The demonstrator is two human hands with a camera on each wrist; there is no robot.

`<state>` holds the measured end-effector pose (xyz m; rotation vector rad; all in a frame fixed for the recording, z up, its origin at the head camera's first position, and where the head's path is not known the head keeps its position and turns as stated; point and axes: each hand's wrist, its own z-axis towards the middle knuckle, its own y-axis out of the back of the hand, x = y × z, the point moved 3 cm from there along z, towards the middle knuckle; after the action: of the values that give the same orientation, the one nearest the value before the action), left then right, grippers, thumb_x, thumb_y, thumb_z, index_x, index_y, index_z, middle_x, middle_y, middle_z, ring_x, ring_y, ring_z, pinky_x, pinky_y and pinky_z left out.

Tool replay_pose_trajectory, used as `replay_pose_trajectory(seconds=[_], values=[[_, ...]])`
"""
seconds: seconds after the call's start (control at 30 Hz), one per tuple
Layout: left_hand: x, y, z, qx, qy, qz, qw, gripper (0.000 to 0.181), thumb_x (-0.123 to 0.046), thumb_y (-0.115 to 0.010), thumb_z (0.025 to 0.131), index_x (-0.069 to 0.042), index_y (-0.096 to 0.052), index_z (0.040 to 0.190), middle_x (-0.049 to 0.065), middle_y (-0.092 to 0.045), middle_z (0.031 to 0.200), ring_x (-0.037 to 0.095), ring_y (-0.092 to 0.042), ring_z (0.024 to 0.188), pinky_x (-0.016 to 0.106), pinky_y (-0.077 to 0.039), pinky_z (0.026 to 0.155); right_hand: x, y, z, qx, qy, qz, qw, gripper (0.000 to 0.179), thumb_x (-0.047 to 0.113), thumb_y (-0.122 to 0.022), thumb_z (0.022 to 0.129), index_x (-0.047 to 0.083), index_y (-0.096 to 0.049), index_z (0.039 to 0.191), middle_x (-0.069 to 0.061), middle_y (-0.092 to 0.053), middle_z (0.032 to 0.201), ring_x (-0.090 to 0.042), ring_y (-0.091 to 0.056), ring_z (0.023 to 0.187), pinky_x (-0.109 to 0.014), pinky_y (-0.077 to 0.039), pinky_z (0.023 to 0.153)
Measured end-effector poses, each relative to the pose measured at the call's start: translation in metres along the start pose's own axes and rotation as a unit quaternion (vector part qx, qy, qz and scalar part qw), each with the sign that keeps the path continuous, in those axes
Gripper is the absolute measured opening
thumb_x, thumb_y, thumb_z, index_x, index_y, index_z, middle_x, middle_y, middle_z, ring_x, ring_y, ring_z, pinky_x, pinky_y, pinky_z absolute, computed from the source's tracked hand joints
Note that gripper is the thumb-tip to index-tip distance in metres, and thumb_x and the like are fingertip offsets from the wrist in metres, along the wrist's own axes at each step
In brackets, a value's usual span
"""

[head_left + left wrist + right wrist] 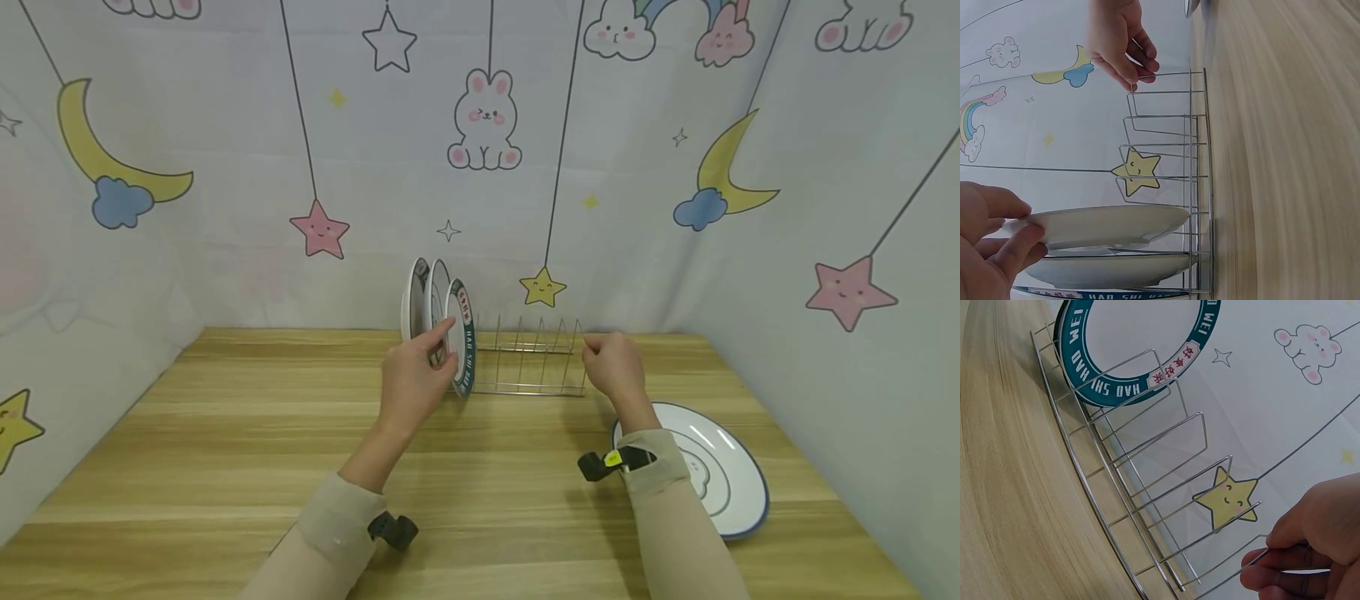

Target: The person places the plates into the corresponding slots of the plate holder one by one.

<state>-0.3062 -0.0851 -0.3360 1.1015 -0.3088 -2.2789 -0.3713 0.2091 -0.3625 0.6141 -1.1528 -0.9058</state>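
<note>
In the head view, my left hand (416, 375) pinches the edge of a plate with a green lettered rim (462, 337), thumb on one side and fingers on the other. This plate stands on edge at the left of a wire dish rack (528, 390). Two more plates, a white plate (437, 292) and an outer plate (408, 304), stand upright beside it. At the rack's other end my right hand (617, 367) holds the end wire between thumb and fingers. The left wrist view shows the held plate's pale underside (1110, 226).
A large white plate with a blue rim (738, 475) lies flat on the wooden table (510, 500), partly behind the right forearm. Behind the rack hangs a printed cloth (375, 158) with stars, moons and rabbits. Bare wire slots (1179, 450) stand between the hands.
</note>
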Motion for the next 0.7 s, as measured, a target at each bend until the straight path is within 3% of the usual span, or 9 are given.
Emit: replay_pose_trajectory(seconds=[0.07, 0.13, 0.2, 0.3, 0.4, 0.63, 0.7], values=[[-0.0002, -0.0003, 0.0001, 0.006, 0.006, 0.001, 1.0, 0.047, 0.001, -0.072, 0.081, -0.007, -0.067, 0.127, 0.011, -0.072, 0.084, 0.012, -0.049, 0.051, 0.02, -0.036, 0.04, 0.0001, 0.0002, -0.0003, 0.003, -0.002, -0.001, 1.0, 0.031, 0.008, -0.054, 0.094, 0.007, -0.07, 0.12, -0.015, -0.067, 0.121, -0.025, -0.058, 0.073, -0.034, -0.044, 0.061], [-0.0006, -0.0007, 0.0, 0.014, 0.013, -0.007, 0.9998, 0.049, 0.002, -0.071, 0.081, -0.007, -0.066, 0.129, 0.015, -0.073, 0.095, 0.014, -0.061, 0.059, 0.017, -0.045, 0.045, 0.0002, 0.0003, -0.0003, 0.006, -0.003, -0.002, 1.0, 0.031, 0.009, -0.054, 0.094, 0.006, -0.069, 0.122, -0.016, -0.065, 0.124, -0.025, -0.058, 0.076, -0.035, -0.045, 0.063], [-0.0007, -0.0014, -0.0001, 0.024, 0.023, -0.02, 0.9993, 0.05, 0.004, -0.069, 0.081, -0.007, -0.064, 0.13, 0.019, -0.071, 0.108, 0.019, -0.07, 0.076, 0.016, -0.053, 0.054, 0.0003, 0.0002, -0.0001, 0.007, -0.004, -0.003, 1.0, 0.031, 0.009, -0.054, 0.095, 0.005, -0.069, 0.122, -0.016, -0.066, 0.123, -0.026, -0.058, 0.075, -0.035, -0.045, 0.063], [-0.0007, -0.0026, -0.0006, 0.035, 0.035, -0.04, 0.998, 0.052, 0.007, -0.067, 0.082, -0.006, -0.063, 0.132, 0.022, -0.064, 0.122, 0.025, -0.069, 0.099, 0.017, -0.057, 0.065, 0.0, -0.0001, -0.0003, 0.006, -0.003, -0.005, 1.0, 0.031, 0.01, -0.054, 0.095, 0.006, -0.07, 0.121, -0.016, -0.069, 0.118, -0.024, -0.058, 0.072, -0.034, -0.044, 0.061], [-0.0006, -0.0033, -0.0006, 0.039, 0.039, -0.046, 0.9975, 0.052, 0.008, -0.065, 0.082, -0.005, -0.062, 0.133, 0.022, -0.063, 0.123, 0.026, -0.068, 0.102, 0.018, -0.057, 0.067, -0.0003, -0.0003, -0.0006, 0.005, -0.006, -0.004, 1.0, 0.031, 0.009, -0.053, 0.095, 0.007, -0.071, 0.12, -0.015, -0.07, 0.112, -0.024, -0.056, 0.07, -0.033, -0.042, 0.059], [0.0013, -0.0041, -0.0002, 0.053, 0.068, -0.072, 0.9937, 0.055, 0.006, -0.063, 0.082, -0.009, -0.061, 0.135, 0.022, -0.061, 0.126, 0.027, -0.067, 0.105, 0.017, -0.056, 0.07, -0.0007, -0.0008, -0.0011, 0.006, -0.006, -0.002, 1.0, 0.032, 0.008, -0.053, 0.095, 0.007, -0.069, 0.123, -0.015, -0.067, 0.121, -0.024, -0.058, 0.074, -0.034, -0.045, 0.061], [0.0015, -0.0042, -0.0002, 0.059, 0.08, -0.083, 0.9916, 0.055, 0.005, -0.063, 0.082, -0.01, -0.061, 0.135, 0.023, -0.06, 0.127, 0.027, -0.067, 0.105, 0.017, -0.056, 0.07, -0.0005, -0.0007, -0.0006, 0.003, -0.004, -0.003, 1.0, 0.031, 0.008, -0.053, 0.094, 0.007, -0.073, 0.118, -0.014, -0.07, 0.112, -0.024, -0.056, 0.073, -0.034, -0.044, 0.061]])
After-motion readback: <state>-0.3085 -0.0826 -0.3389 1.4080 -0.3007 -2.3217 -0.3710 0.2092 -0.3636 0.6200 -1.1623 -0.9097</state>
